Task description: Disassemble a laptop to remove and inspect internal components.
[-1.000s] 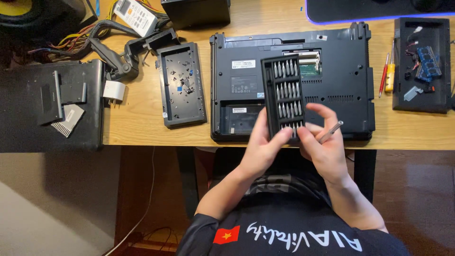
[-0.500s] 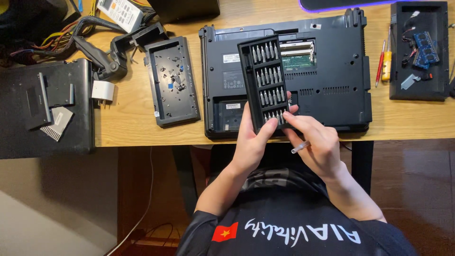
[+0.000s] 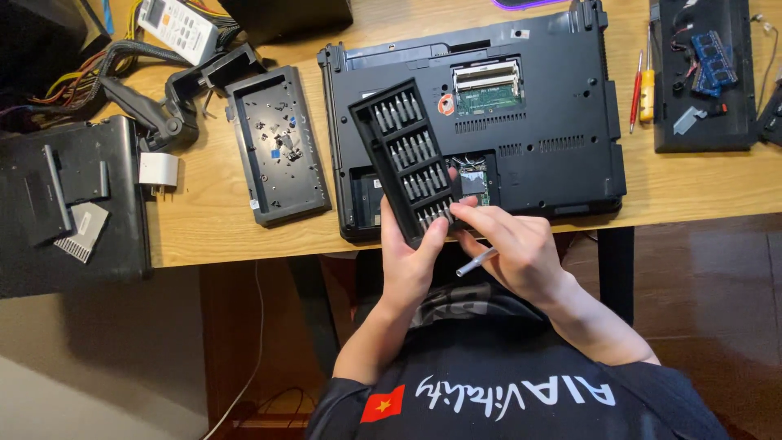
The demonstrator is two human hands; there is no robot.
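Two covers are off the laptop [image 3: 529, 106]; left hand [image 3: 411, 261] grips the bit case [image 3: 407, 159], right hand [image 3: 517, 248] clasps a driver [image 3: 476, 261], fingers picking bits.

Matt black plastic bit case [image 3: 405, 159]; shiny metal bits; smooth light wood desk [image 3: 204, 220]; silver metal driver [image 3: 476, 261].
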